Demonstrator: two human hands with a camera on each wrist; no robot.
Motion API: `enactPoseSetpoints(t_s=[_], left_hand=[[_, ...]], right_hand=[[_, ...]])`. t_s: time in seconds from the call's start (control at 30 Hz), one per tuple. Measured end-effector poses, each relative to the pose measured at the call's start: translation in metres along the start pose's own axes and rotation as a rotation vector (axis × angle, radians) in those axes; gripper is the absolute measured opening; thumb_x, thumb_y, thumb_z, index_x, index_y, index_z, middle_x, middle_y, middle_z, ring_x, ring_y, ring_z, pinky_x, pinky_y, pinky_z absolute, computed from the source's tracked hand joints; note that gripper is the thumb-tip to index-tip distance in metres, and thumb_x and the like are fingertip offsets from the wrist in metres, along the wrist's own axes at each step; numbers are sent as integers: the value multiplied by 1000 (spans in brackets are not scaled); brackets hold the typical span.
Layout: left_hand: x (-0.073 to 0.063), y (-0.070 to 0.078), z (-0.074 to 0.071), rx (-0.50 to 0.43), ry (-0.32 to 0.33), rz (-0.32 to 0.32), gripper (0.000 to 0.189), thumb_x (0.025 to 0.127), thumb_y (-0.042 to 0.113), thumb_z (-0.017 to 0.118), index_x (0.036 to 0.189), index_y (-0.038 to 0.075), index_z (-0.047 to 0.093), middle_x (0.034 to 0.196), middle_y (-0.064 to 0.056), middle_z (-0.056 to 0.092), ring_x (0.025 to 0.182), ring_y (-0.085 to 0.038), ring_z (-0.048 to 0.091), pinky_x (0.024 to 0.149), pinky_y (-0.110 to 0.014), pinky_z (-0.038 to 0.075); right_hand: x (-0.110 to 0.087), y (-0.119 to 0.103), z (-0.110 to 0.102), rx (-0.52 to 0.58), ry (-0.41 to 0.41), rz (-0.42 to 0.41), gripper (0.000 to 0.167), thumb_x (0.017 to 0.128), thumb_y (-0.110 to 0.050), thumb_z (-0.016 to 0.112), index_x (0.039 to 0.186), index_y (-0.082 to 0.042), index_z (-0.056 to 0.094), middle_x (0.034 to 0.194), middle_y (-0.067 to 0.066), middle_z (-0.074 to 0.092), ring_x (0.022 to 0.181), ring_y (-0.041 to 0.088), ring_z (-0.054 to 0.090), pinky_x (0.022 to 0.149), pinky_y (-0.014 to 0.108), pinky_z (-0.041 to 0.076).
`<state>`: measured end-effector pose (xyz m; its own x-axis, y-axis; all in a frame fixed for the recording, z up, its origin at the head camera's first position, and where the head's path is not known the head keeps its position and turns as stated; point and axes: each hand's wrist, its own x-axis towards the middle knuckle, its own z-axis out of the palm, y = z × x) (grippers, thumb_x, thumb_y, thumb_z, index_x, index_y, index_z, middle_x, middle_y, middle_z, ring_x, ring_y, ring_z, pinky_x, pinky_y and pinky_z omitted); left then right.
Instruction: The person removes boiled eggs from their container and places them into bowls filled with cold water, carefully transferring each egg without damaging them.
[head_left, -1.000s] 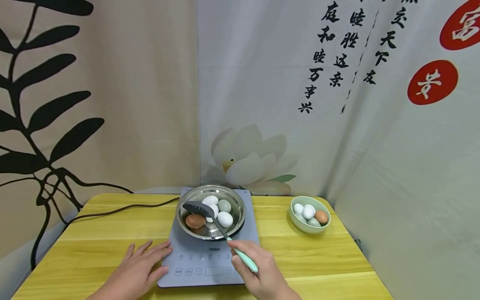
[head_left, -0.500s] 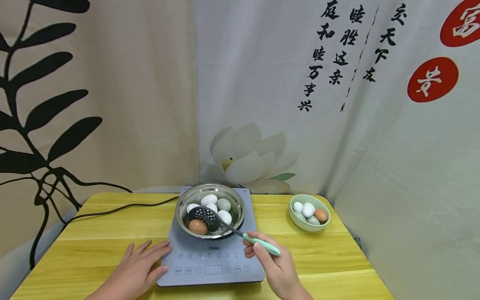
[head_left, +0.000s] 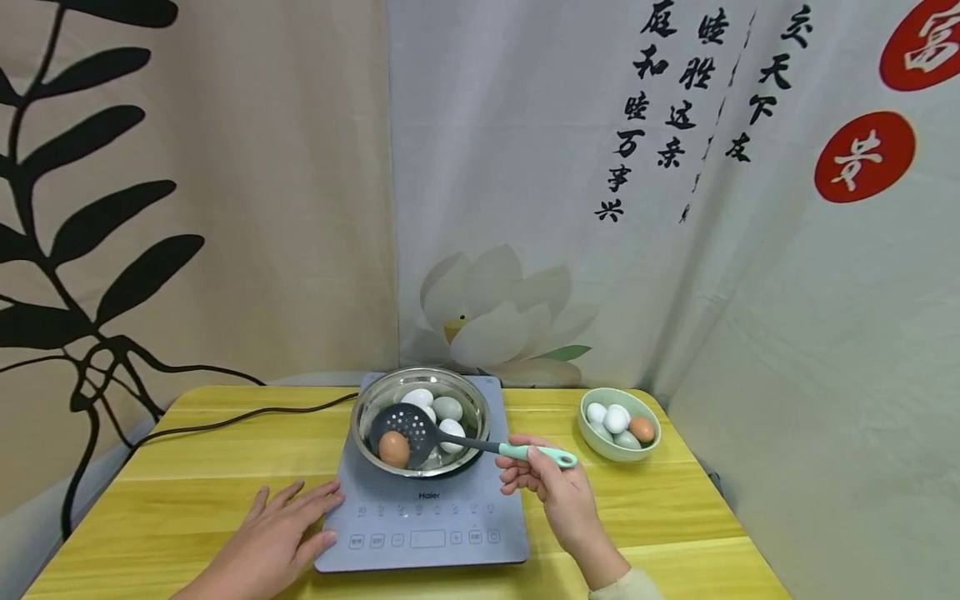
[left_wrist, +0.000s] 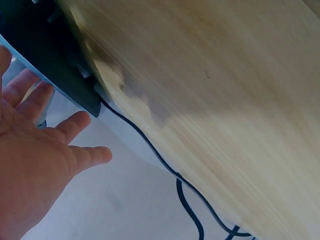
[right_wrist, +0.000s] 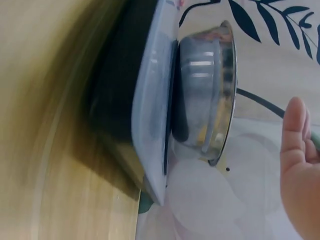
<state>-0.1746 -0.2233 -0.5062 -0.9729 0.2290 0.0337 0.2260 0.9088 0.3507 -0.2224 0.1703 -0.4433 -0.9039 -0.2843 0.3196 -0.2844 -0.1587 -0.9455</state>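
Observation:
My right hand [head_left: 558,492] holds the mint handle of a black skimmer [head_left: 420,429], thumb on top; the right wrist view catches this hand [right_wrist: 300,170] at its edge. The skimmer's perforated head is inside a steel pot [head_left: 480,408], and a brown egg [head_left: 393,448] lies over its near left part. White eggs [head_left: 417,398] and a pale green egg [head_left: 447,407] sit behind it, some partly hidden. With fingers spread and fairly straight, my left hand [head_left: 273,533] touches the left edge of the grey induction cooker [head_left: 427,521] beneath the pot. The left wrist view shows that hand [left_wrist: 40,145].
Right of the cooker, a pale green bowl [head_left: 618,457] contains several eggs. A black power cord [head_left: 247,414] runs left from the cooker across the yellow wooden table [head_left: 645,500]. Printed curtains [head_left: 525,167] hang close behind the table.
The right hand moved right and up, turning the skimmer's handle nearly level. Its head came down among the eggs and now lies around the brown egg. The left hand stayed put.

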Motion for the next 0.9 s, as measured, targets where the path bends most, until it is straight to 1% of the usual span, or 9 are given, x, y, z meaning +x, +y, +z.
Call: enactPoseSetpoints(t_s=[0.1,0.17,0.2,0.33,0.43,0.53,0.6,0.73,0.9], left_hand=[[0,0,0,2,1,8,53,100,49,72,147,27,66,159,3,59,145,-53,50,113,-89,24],[1,1,-1,-1,-3,4,53,99,50,72,147,27,66,159,3,59,146,-53,50,114,-89,23],[1,1,-1,-2,-5,2,54,99,51,71,147,27,66,159,3,59,146,-53,50,114,-89,23],[1,0,-2,-1,-21,-11,56,99,54,71,148,28,66,160,4,58,146,-52,49,114,-89,22],[1,0,-2,4,-21,-7,56,99,54,71,148,28,66,160,4,58,146,-52,49,113,-89,23],[1,-1,-2,10,-8,10,55,99,52,70,148,27,66,160,3,58,146,-52,50,112,-89,24],[0,-2,-1,15,-1,22,55,100,53,70,148,27,65,160,3,58,145,-53,50,112,-89,25],[-1,-3,0,18,5,33,55,100,52,70,148,27,65,160,3,58,144,-53,51,111,-89,27],[-3,-3,1,17,21,43,53,100,50,70,147,26,66,160,3,58,143,-54,53,110,-89,27]], right_hand=[[0,2,4,15,-8,-31,39,117,-20,44,132,12,60,108,9,82,90,13,77,79,33,68],[0,2,6,34,16,-31,38,117,-21,42,131,10,60,107,8,82,88,13,77,79,33,68],[0,2,7,47,39,-13,38,118,-22,42,130,8,60,105,7,82,87,12,77,78,32,68],[2,1,11,126,161,131,40,117,-26,41,130,7,60,98,5,82,81,14,76,76,31,67],[3,-1,12,190,252,247,44,116,-26,39,135,8,58,96,7,81,82,16,76,77,30,66],[4,-4,12,226,309,303,46,116,-26,35,139,8,55,97,8,80,85,16,75,79,29,65],[4,-7,11,235,334,308,46,116,-26,34,139,8,54,97,8,80,86,16,75,80,29,66],[4,-16,3,245,380,281,43,117,-28,33,134,4,57,97,8,81,87,15,75,81,29,66],[1,-36,-24,260,441,227,39,118,-31,36,128,-2,60,100,7,82,88,16,77,83,29,66]])
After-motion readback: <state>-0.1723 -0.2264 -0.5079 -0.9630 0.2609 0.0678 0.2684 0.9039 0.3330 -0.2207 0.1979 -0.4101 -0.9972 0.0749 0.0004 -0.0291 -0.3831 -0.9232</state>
